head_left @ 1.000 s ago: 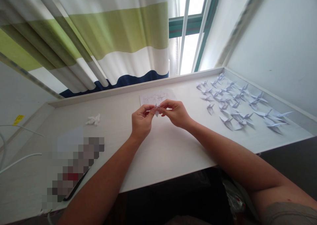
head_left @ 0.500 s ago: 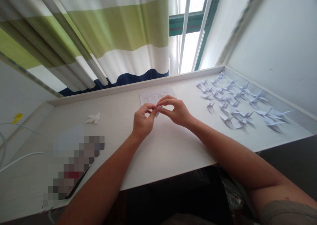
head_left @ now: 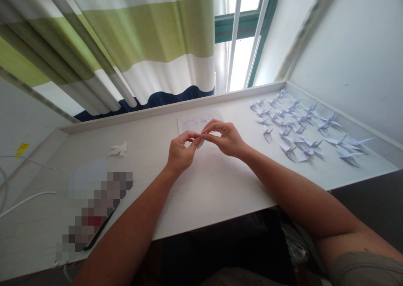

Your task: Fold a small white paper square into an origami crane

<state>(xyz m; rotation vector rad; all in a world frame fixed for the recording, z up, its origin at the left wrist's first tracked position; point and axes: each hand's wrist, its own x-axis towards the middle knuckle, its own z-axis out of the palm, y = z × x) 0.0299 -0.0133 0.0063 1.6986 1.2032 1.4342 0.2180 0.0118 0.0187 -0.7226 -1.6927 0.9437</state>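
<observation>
My left hand (head_left: 180, 154) and my right hand (head_left: 225, 138) meet above the middle of the white desk (head_left: 220, 185). Both pinch one small folded piece of white paper (head_left: 199, 142) between fingertips; most of it is hidden by the fingers. Just behind the hands lies a printed sheet of paper (head_left: 195, 121) flat on the desk. To the right, several folded white paper cranes (head_left: 297, 131) are spread over the desk's right part, apart from my hands.
A crumpled white paper scrap (head_left: 119, 150) lies to the left. A blurred-out flat object (head_left: 91, 206) sits near the front left edge, white cables (head_left: 19, 198) beside it. A striped curtain (head_left: 126, 47) and a window (head_left: 242, 38) stand behind; a wall runs on the right.
The hands stay together on the folded paper and have shifted slightly up and away; the fingers have changed their grip a little. Nothing else on the desk moved.
</observation>
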